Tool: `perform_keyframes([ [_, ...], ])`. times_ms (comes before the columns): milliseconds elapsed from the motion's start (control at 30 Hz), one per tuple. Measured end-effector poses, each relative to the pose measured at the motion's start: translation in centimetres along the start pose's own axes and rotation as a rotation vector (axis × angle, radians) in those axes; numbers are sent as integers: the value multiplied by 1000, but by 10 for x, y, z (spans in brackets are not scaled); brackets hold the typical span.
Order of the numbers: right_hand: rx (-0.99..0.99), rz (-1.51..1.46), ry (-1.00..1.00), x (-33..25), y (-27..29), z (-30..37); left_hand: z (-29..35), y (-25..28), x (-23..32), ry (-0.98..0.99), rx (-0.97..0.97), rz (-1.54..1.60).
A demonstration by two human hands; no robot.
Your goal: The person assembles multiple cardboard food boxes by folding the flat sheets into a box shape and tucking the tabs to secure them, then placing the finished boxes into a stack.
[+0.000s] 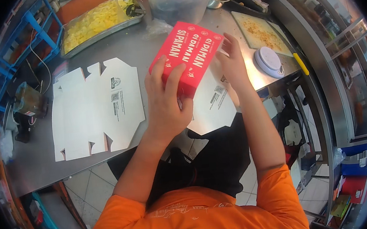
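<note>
Between my hands is a red cardboard box (193, 54) with white lettering, tilted above the steel table. My left hand (167, 100) grips its near left side, fingers spread over the red face and thumb at the lower edge. At the box's right end, my right hand (233, 64) pinches the edge, with the fingertips partly hidden. A white printed cardboard panel (205, 117) shows under the box and reaches past the table's front edge; I cannot tell whether it is joined to the box. Flat white box blanks (92, 113) with notched edges lie to the left.
A metal tray (97, 28) of yellow pieces stands at the back left, beside a blue crate (40, 22). A clear plastic tub (178, 1) is behind the box. To the right are a round white scale (268, 61), a crumb-covered board (261, 33) and a yellow-handled knife (301, 63).
</note>
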State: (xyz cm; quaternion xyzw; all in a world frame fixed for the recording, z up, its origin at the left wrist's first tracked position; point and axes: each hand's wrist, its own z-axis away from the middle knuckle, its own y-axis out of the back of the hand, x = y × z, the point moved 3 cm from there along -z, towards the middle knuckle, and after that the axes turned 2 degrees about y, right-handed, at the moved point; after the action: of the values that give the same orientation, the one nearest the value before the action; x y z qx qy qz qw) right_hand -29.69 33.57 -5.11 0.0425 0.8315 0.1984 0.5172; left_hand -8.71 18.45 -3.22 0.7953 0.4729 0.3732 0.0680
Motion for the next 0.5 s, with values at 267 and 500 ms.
perform_keyframes([
  [267, -344, -836, -303, 6, -51, -46, 1, -1, 5, 24, -64, -5],
  [500, -217, -781, -426, -10, -55, -49, 1, -2, 4, 24, -75, 8],
])
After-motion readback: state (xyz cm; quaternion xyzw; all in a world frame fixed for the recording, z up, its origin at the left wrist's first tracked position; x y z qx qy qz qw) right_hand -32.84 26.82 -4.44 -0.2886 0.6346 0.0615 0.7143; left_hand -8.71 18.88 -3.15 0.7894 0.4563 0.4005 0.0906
